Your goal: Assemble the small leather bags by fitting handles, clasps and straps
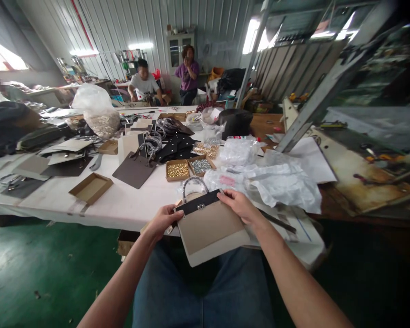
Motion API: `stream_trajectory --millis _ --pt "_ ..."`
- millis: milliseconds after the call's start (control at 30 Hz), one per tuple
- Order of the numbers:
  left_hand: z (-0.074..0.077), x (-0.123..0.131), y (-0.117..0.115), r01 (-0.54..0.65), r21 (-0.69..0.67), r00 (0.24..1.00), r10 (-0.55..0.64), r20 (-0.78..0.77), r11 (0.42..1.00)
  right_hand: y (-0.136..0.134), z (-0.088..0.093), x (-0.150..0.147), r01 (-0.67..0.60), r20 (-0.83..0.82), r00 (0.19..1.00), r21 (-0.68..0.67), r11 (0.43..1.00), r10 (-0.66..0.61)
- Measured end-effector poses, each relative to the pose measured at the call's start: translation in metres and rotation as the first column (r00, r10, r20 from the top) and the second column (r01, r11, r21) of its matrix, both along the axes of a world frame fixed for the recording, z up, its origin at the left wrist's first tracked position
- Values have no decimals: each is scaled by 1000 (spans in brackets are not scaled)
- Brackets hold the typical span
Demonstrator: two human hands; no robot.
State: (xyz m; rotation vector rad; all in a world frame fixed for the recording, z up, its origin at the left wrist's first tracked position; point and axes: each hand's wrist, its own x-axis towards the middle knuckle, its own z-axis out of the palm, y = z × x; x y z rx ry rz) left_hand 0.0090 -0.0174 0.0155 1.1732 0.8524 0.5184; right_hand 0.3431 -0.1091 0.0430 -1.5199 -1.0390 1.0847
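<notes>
Between my two hands a handbag panel [210, 228] is held tilted over my lap, at the table's front edge. It is beige with a dark band along its top, a small metal clasp [201, 207] and a pale lower strip. A wrapped loop handle [194, 180] rises behind the band. My left hand [164, 221] pinches the panel's upper left corner, and my right hand [238, 205] grips the upper right corner with thumb on the front. Just beyond stand a box of gold-coloured small parts [177, 170] and a box of silver-coloured small parts [200, 166].
An open cardboard tray [90, 188] and a dark flat panel [134, 170] lie left on the white-covered table [123, 205]. Crumpled plastic [283, 180] spreads at right, near a metal post [307, 114]. Two people [145, 82] are across the table. Bagged parts [97, 111] stand far left.
</notes>
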Motion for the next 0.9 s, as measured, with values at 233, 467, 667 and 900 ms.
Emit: stream_trajectory --millis 233,467,667,900 --pt "-10 -12 10 -14 67 995 20 -95 998 -4 9 2 -199 95 977 91 976 191" --pt "10 -16 7 -90 180 993 101 -58 980 -9 17 2 -207 389 912 170 964 127" --pt "20 -30 -5 -77 240 997 79 3 968 -22 13 4 -211 311 943 286 935 118" --pt "21 -34 -22 -40 52 998 42 -43 998 -30 11 3 -130 234 964 7 992 124"
